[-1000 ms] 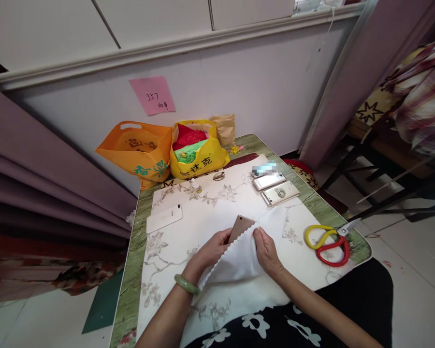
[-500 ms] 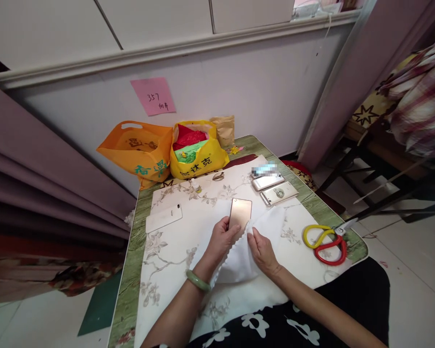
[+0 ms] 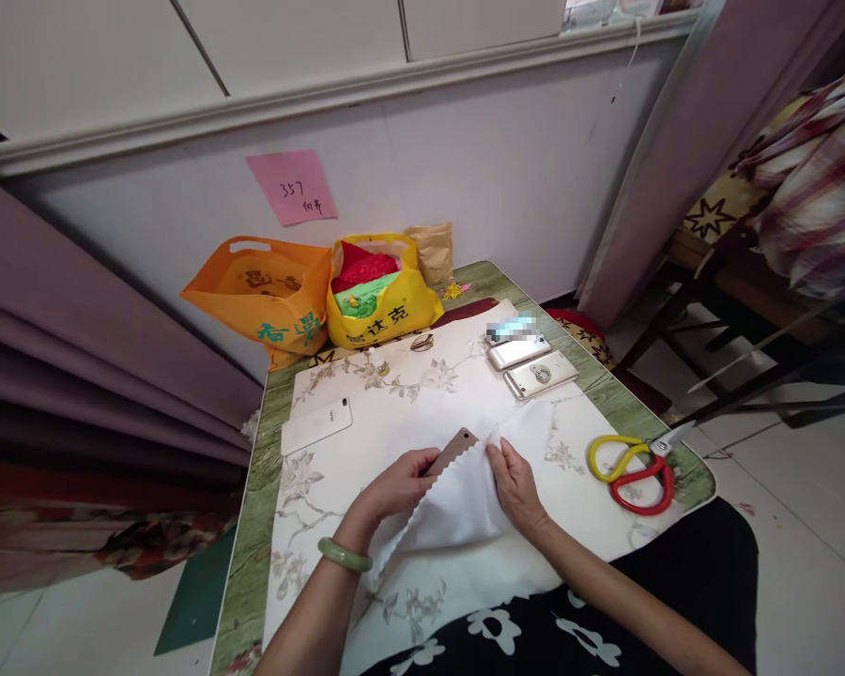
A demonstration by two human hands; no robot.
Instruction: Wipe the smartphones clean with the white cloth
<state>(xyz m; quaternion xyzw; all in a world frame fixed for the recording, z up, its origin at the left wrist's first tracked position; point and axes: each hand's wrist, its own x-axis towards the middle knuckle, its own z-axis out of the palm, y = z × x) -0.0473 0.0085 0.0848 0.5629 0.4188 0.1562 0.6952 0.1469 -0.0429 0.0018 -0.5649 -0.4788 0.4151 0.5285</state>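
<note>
My left hand [image 3: 403, 483], with a green bangle [image 3: 345, 555] on its wrist, grips a gold-coloured smartphone [image 3: 453, 449] by its left side. The phone is tilted, and a white cloth [image 3: 457, 507] with a zigzag edge hides its lower part. Pinched in my right hand [image 3: 514, 477] is a bunched bit of that same cloth, just right of the phone. The rest of the cloth drapes over the table between my forearms.
A white phone [image 3: 316, 427] lies to the left. Two more phones, one silver [image 3: 519, 351] and one in a clear case [image 3: 542, 374], lie at the back right beside a blurred-out item. Scissors [image 3: 630, 469] rest at the right edge. An orange bag [image 3: 260, 300] and yellow bag [image 3: 384, 314] stand at the back.
The phone has tilted and dropped lower behind the cloth, so less of its back shows. My left hand has shifted left and down; my right hand stays nearly in place.
</note>
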